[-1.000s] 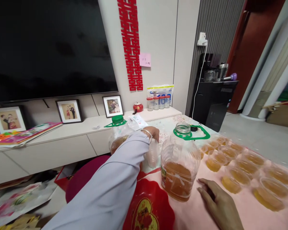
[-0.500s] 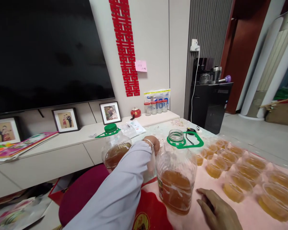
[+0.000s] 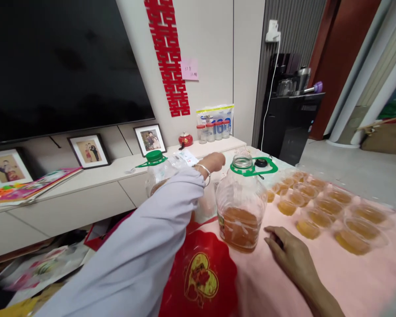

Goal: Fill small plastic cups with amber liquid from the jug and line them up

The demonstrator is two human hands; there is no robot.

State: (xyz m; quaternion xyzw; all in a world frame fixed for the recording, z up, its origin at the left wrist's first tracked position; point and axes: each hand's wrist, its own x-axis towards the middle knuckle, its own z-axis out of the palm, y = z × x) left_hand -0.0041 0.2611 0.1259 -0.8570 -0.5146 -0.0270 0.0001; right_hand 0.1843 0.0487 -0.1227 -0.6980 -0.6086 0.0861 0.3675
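Note:
My left hand [image 3: 215, 162] reaches out past the open jug [image 3: 240, 224], its fingers curled down; their tips and anything in them are hidden. Beneath that hand stands something clear and see-through [image 3: 206, 203], partly behind my sleeve. The open jug holds amber liquid and has a green handle ring [image 3: 267, 167] at its uncapped neck. Left of my forearm is a second jug [image 3: 158, 169] with a green cap, partly covered by the sleeve. My right hand [image 3: 292, 253] rests on the pink cloth beside the open jug, fingers loosely bent and apart, holding nothing.
Several clear cups of amber liquid [image 3: 326, 207] stand in rows on the pink cloth [image 3: 359, 281] at right. A red scalloped tray [image 3: 171, 286] lies in front. Behind are small red-lidded jars [image 3: 214, 133], a red pot [image 3: 185, 140] and framed photos [image 3: 150, 140].
My left hand has lifted from low behind the open jug to about the height of its neck. My right hand stays on the cloth. The view has tilted down.

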